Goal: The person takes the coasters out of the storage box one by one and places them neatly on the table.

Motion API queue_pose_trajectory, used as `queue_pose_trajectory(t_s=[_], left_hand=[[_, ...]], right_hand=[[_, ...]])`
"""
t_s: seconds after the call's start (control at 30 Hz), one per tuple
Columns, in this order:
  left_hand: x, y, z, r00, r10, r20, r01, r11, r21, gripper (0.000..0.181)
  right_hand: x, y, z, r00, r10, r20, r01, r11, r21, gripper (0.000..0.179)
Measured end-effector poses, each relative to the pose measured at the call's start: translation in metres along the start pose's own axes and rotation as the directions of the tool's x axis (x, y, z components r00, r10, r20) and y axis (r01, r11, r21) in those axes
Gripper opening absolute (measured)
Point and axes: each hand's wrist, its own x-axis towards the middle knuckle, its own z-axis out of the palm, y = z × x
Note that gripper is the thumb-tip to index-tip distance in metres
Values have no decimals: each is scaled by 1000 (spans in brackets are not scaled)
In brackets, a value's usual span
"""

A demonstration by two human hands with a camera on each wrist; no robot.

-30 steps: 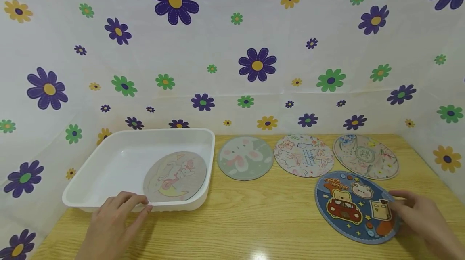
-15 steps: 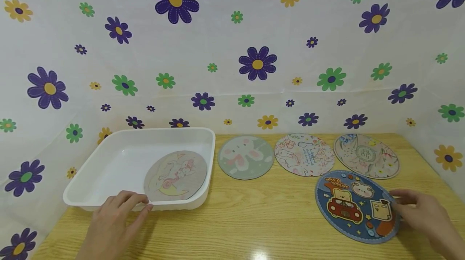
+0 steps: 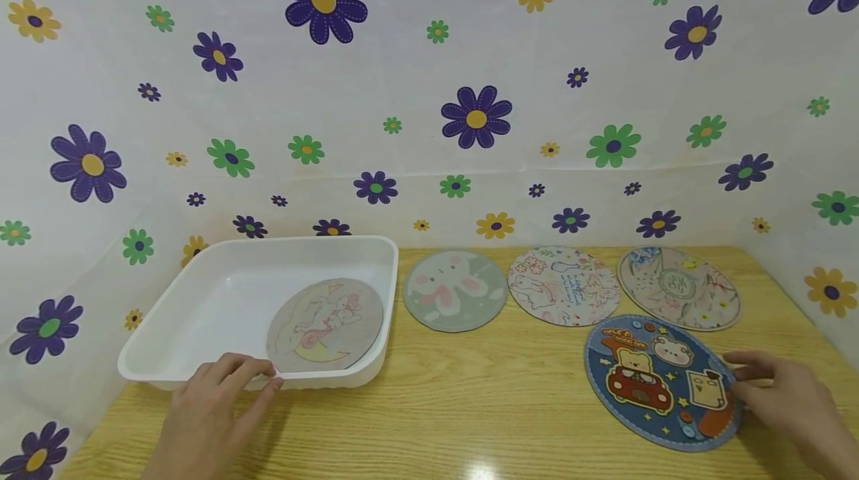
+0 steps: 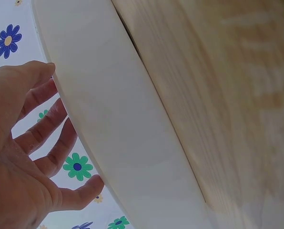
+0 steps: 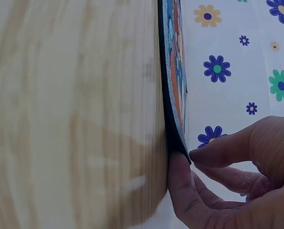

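Note:
A round blue mat (image 3: 661, 383) with a red car and bear prints lies at the right front of the wooden table. At its right edge my right hand (image 3: 781, 390) pinches it; in the right wrist view its dark underside shows by the fingertips (image 5: 181, 167). My left hand (image 3: 208, 405) holds the near rim of a white tray (image 3: 201, 301), fingers bent over it. From the left wrist view, several fingertips pass behind the tray's rim, and the thumb (image 4: 42, 71) touches it. Inside the tray, a beige round mat (image 3: 325, 323) leans against the right corner.
Along the back of the table lie a green bunny mat (image 3: 455, 291), a white mat with pink rabbits (image 3: 564, 288) and a floral mat (image 3: 678, 290). Behind them rises a white sheet (image 3: 403, 77) printed with flowers. The tray stands at the left.
Almost nothing differs. The right hand keeps the edge of the blue mat, and the left hand stays on the tray rim; the view has shifted very slightly.

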Motion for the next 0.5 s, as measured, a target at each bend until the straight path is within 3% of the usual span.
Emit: queue_pose_trajectory(t_s=[0.5], left_hand=[[0,1,-3,997,-55,45,55,998,-6,26]], right_hand=[[-4,-6,-1,998,-51,-22,49,994,-101,51]])
